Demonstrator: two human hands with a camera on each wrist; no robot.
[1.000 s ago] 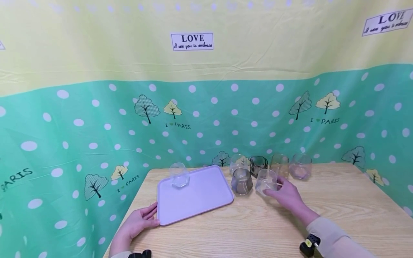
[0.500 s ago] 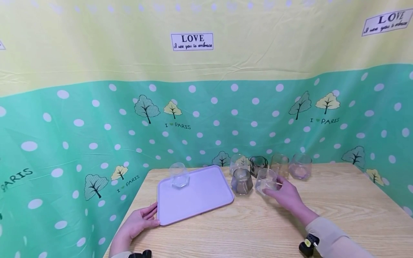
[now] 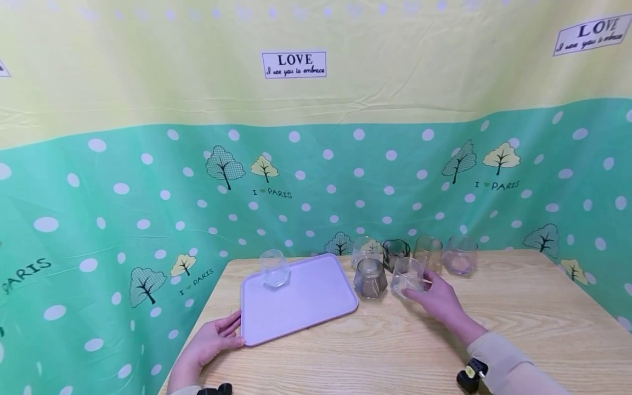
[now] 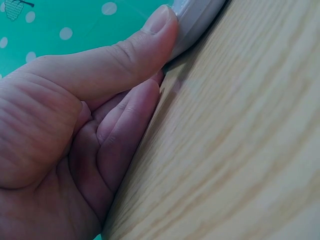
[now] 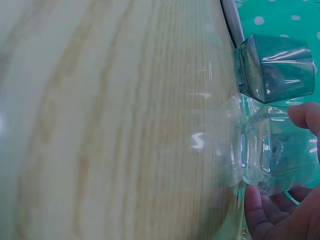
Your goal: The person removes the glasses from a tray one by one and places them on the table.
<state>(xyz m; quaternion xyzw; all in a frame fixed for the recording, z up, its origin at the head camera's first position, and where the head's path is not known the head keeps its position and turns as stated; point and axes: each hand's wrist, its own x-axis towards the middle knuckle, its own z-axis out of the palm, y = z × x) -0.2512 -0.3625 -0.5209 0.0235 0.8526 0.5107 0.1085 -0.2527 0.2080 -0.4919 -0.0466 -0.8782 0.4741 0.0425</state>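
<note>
My left hand (image 3: 209, 340) grips the near left corner of a pale lilac tray (image 3: 301, 307) that lies on the table. In the left wrist view the thumb (image 4: 145, 42) lies against the tray's rim (image 4: 195, 25), with the fingers curled beside it, low at the table. A clear faceted glass (image 3: 274, 269) stands on the tray's far left part. My right hand (image 3: 439, 299) holds another clear glass (image 3: 407, 277) between thumb and fingers, right of the tray. Close to its left is a grey smoky glass (image 3: 370, 278), which the right wrist view also shows.
Behind the held glass, along the table's back edge, stand a clear glass (image 3: 365, 251), a dark glass (image 3: 396, 254), an amber-tinted glass (image 3: 427, 253) and a rounded clear glass (image 3: 460, 255). A green dotted curtain (image 3: 316, 203) hangs behind the wooden table (image 3: 355, 356).
</note>
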